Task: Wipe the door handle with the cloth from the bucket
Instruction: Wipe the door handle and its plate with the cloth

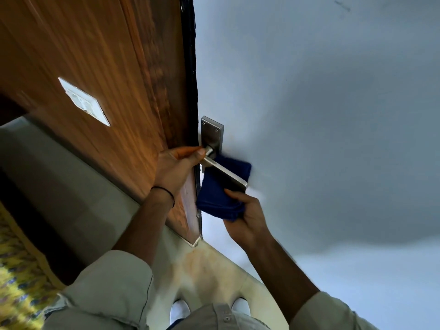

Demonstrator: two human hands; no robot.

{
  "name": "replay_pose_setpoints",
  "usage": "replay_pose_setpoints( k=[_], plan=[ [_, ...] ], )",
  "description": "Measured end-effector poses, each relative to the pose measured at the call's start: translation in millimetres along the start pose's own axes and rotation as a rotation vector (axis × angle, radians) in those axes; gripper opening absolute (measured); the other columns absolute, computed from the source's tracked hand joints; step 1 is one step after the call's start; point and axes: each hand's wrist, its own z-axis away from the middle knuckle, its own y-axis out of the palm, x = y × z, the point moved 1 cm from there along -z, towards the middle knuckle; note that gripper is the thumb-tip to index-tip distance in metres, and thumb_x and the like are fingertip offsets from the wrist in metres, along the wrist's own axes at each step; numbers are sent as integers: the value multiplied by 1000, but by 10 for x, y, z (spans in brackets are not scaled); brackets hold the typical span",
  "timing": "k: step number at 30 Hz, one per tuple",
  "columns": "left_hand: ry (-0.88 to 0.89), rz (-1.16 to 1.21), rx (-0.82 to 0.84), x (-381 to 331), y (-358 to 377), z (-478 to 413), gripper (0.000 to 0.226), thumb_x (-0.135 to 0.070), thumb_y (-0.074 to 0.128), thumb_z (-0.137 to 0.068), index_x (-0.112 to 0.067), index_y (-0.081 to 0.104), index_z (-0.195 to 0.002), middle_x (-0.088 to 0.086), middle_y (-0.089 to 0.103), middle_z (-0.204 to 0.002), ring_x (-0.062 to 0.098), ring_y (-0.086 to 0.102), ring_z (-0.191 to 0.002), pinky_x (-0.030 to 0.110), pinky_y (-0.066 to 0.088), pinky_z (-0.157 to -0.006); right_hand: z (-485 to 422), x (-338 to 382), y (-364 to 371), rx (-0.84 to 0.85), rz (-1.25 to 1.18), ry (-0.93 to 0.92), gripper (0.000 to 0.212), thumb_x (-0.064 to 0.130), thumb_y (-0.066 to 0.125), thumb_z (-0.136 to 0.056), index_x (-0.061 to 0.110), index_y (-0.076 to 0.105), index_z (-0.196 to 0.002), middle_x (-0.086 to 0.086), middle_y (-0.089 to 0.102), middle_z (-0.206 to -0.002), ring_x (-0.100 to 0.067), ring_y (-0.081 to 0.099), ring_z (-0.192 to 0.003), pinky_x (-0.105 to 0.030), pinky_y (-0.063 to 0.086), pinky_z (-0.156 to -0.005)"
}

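Note:
A silver lever door handle (227,173) on a steel backplate (212,133) sits on a pale grey-blue door (321,115). A folded dark blue cloth (220,195) is pressed under and behind the lever, and my right hand (247,216) grips the cloth from below. My left hand (177,171) reaches across the door's edge, its fingertips touching the handle's round neck near the backplate. No bucket is in view.
A wood-grain panel (100,75) with a white switch plate (83,101) stands to the left of the door's dark edge (190,67). Below are a pale tiled floor (207,265), my white shoes (178,310), and a yellow patterned fabric (16,282) at far left.

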Motion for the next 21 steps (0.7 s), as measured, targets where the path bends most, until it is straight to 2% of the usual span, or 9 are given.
replay_pose_setpoints(
  k=[2, 4, 7, 9, 12, 13, 15, 18, 21],
  plan=[
    [-15, 10, -18, 0, 2, 0, 11, -17, 73, -85, -13, 75, -95, -13, 75, -81, -8, 69, -78, 4, 51, -70, 93, 73, -158, 2, -27, -16, 27, -6, 54, -79, 1, 78, -90, -19, 75, -99, -29, 75, -85, -38, 63, -71],
    [-16, -6, -24, 8, 13, -6, 17, -19, 73, -85, -11, 75, -99, -7, 74, -87, -7, 69, -80, 6, 51, -73, 123, 151, -288, -5, -1, -40, 30, -8, 53, -81, 1, 75, -99, -18, 74, -105, -29, 74, -90, -38, 62, -77],
    [-4, -16, -35, 2, 13, 4, 18, -19, 73, -85, -11, 75, -100, -6, 74, -88, -8, 68, -78, 4, 51, -72, 10, 256, -233, -32, 264, -124, 41, -13, 48, -83, 3, 65, -116, -16, 71, -107, -29, 70, -94, -35, 61, -79],
    [-2, -26, -42, 2, 15, 0, 17, -20, 73, -85, -11, 75, -100, -6, 74, -87, -6, 68, -79, 6, 50, -73, -13, 405, -83, -23, 705, -273, 48, -11, 52, -74, 11, 66, -114, -12, 71, -102, -24, 68, -91, -26, 58, -70],
    [3, -36, -49, -11, 14, -2, 18, -19, 74, -84, -11, 75, -100, -5, 74, -86, -5, 68, -77, 7, 51, -75, 201, 738, 259, -31, 1631, -443, 42, 5, 54, -74, 29, 68, -106, -4, 67, -88, -10, 61, -69, -19, 49, -54],
    [3, -41, -47, -15, 14, 0, 20, -19, 73, -85, -9, 75, -102, -4, 73, -87, -7, 67, -76, 5, 51, -73, 278, 804, 357, -15, 1853, -440, 42, 4, 54, -80, 29, 69, -110, -4, 67, -87, -13, 60, -67, -21, 49, -54],
    [4, -51, -41, -26, 12, 19, 22, -18, 72, -86, -7, 74, -105, -4, 72, -87, -9, 67, -75, 1, 50, -70, 357, 785, 501, 7, 2158, -481, 49, 0, 50, -87, 28, 66, -123, -7, 70, -96, -25, 64, -78, -28, 49, -65],
    [8, -43, -36, -29, 22, 45, 22, -15, 68, -89, -6, 72, -108, -7, 70, -86, -10, 67, -71, 1, 50, -65, 227, 465, 615, 12, 2276, -622, 51, 0, 47, -85, 20, 56, -132, -12, 69, -116, -38, 63, -99, -36, 47, -80],
    [-18, -41, -33, -35, 22, 51, 22, -11, 59, -94, -5, 68, -113, 2, 69, -97, 11, 68, -85, 13, 56, -75, -31, 226, 645, -49, 2229, -704, 53, 3, 49, -91, 16, 46, -142, -8, 63, -131, -33, 62, -108, -37, 48, -91]
  ],
)
